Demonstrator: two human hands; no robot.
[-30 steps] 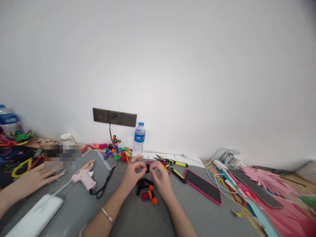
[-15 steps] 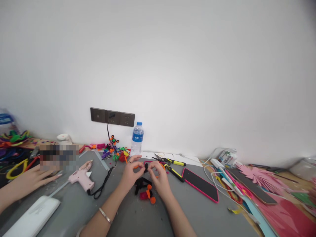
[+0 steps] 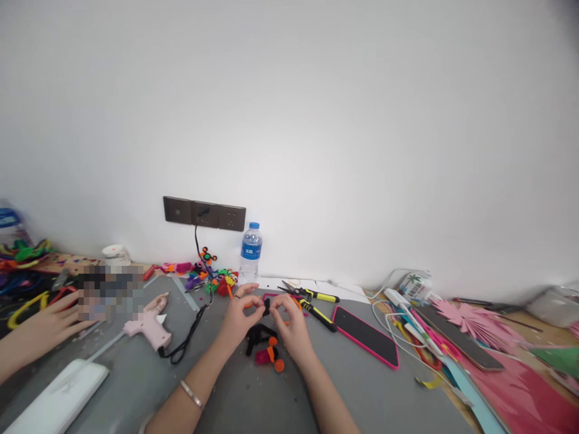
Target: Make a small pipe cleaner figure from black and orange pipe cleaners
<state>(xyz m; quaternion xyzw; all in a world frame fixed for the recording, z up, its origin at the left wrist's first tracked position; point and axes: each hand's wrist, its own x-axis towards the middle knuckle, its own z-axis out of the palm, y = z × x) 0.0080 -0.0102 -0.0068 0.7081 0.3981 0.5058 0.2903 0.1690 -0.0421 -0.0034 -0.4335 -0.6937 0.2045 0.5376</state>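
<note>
Between my two hands, above the grey mat, is a small fuzzy black piece (image 3: 266, 306) that looks like bent pipe cleaner. My left hand (image 3: 242, 314) pinches its left side with thumb and forefinger. From the other side, my right hand (image 3: 287, 319) pinches it the same way. Just below, on the mat, lie a black bent pipe-cleaner shape (image 3: 259, 336) and a magenta piece (image 3: 262, 357) with orange round parts (image 3: 278, 365). Scissors with yellow-and-black handles (image 3: 319, 314) lie open beyond my right hand.
A pink glue gun (image 3: 151, 328) with a black cord lies left of my hands, near a white box (image 3: 58, 398). Another person's hand (image 3: 54, 319) is farther left. A water bottle (image 3: 251, 253) stands at the wall; a phone (image 3: 365, 337) lies right, beside coloured paper (image 3: 520, 392).
My hands keep their pinch on the black piece, with almost no movement. The other person's hand at the left has shifted slightly. The whole view has moved a little.
</note>
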